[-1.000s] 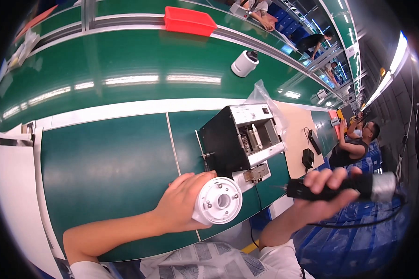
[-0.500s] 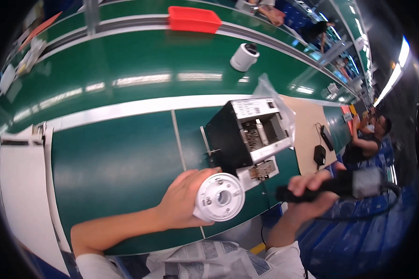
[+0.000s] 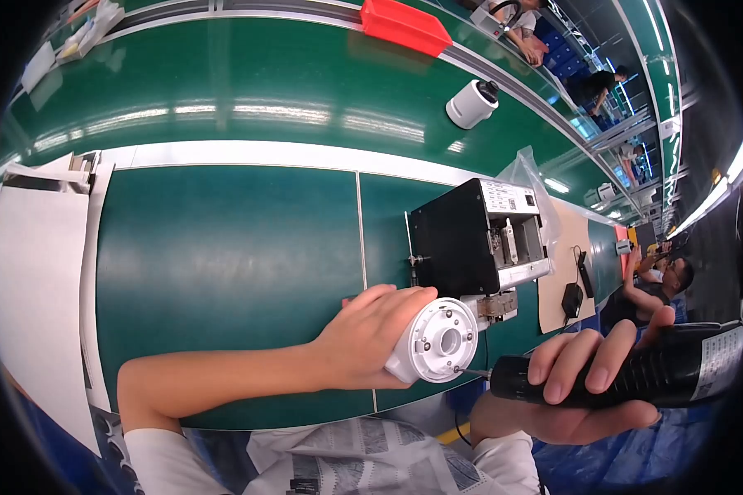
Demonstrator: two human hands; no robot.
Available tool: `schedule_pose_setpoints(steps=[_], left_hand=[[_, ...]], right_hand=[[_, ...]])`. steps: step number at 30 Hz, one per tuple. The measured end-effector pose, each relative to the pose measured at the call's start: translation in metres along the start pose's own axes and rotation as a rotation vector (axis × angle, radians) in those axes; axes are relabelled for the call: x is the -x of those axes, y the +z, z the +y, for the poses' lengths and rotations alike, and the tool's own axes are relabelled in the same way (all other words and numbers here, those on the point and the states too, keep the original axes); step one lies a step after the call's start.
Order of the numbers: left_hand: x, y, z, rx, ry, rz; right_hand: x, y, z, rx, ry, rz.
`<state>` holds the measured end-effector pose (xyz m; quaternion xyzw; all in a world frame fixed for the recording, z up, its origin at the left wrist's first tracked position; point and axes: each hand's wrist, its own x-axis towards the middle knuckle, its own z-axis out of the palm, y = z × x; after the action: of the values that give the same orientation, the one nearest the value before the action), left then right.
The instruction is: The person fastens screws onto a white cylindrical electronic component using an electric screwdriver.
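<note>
My left hand (image 3: 359,338) is wrapped round a white cylindrical housing (image 3: 432,332), whose flat round face with a central hole and small screws is turned toward me. In my right hand (image 3: 570,388) is a black electric screwdriver (image 3: 656,367), lying nearly level. Its thin bit (image 3: 472,373) reaches the lower edge of the housing's face, at a screw there. Just beyond the housing stands a black box-shaped screw feeder (image 3: 454,235), its open silver front facing right. Part of the feeder's metal outlet (image 3: 497,307) shows behind the housing.
A white camera (image 3: 470,107) and a red bin (image 3: 404,26) are across the green bench. A clear bag (image 3: 546,186) lies behind the feeder, near cardboard (image 3: 556,309) with a black adapter (image 3: 571,299). White sheets (image 3: 37,280) lie left; a co-worker (image 3: 640,301) sits right.
My right hand has brought the screwdriver to the housing's face, so the bit now meets its lower edge. The housing has turned slightly in my left hand. The whole view has shifted.
</note>
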<state>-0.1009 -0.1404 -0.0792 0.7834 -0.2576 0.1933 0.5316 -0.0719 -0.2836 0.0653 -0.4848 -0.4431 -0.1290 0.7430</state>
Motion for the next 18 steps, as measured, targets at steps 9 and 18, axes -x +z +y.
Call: schedule_pose_setpoints(steps=[9, 18], left_hand=[[0.001, 0.004, -0.002, -0.004, 0.044, 0.047], [0.003, 0.004, -0.003, 0.018, 0.035, 0.082]], right_hand=[[0.004, 0.003, 0.003, 0.040, 0.021, -0.013], [0.012, 0.009, 0.007, 0.026, -0.035, 0.024]])
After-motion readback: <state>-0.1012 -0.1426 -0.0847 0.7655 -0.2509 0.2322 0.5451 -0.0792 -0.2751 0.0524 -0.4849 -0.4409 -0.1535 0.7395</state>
